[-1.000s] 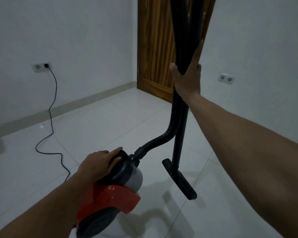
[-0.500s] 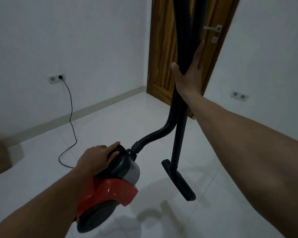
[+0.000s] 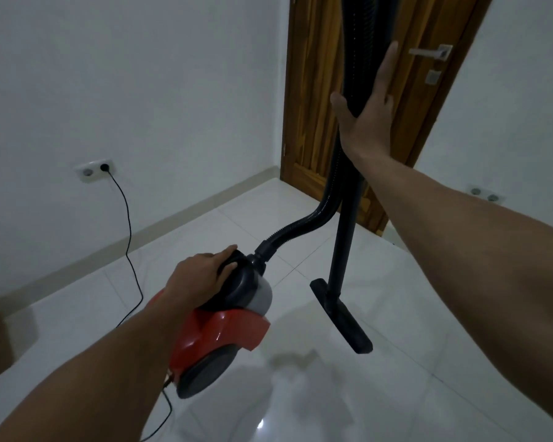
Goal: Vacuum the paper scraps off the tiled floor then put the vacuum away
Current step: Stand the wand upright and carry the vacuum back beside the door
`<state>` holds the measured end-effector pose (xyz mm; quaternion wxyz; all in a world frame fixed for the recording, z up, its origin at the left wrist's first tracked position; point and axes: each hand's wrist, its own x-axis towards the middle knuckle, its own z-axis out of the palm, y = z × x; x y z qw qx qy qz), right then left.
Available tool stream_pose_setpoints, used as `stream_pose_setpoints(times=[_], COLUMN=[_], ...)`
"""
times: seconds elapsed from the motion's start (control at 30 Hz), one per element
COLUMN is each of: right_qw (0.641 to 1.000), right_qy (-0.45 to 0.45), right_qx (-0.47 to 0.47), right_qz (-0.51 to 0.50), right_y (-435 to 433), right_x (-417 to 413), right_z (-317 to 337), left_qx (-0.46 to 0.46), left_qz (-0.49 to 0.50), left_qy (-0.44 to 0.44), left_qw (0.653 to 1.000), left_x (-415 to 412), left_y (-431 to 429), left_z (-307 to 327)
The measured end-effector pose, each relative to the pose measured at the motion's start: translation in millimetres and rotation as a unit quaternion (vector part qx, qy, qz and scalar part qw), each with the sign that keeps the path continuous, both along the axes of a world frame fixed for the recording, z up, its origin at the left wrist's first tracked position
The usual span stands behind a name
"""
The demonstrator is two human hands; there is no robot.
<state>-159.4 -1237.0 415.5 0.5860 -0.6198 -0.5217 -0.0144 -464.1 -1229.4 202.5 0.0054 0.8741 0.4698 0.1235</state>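
The left hand clenched the dark handle atop the red vacuum body, which hung under its fingers above the tiled floor. The right hand wrapped hose and wand together; the floor nozzle dangled far below those fingers.

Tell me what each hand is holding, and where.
Left hand grips the vacuum body by its top handle; right hand clasps the upright wand and hose together.

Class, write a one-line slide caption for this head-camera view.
Left hand carries the red vacuum; right hand holds its wand upright, cord plugged in.
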Motion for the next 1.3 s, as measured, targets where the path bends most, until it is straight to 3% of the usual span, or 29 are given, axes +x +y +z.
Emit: stream_pose_setpoints(times=[0.73, 1.3], right_qw=[0.998, 0.994], right_qy=[0.061, 0.103], right_qx=[-0.004, -0.012], right_qz=[-0.022, -0.038], right_y=[431.2, 769.7], right_x=[111.7, 209.5], right_z=[-58.6, -145.5], left_qx=[-0.072, -0.106], left_qz=[0.027, 0.011], left_qy=[-0.015, -0.061], left_qw=[0.997, 0.992], left_x=[95.5, 189.9], left_y=[412.7, 746.8], left_z=[-63.5, -133.2])
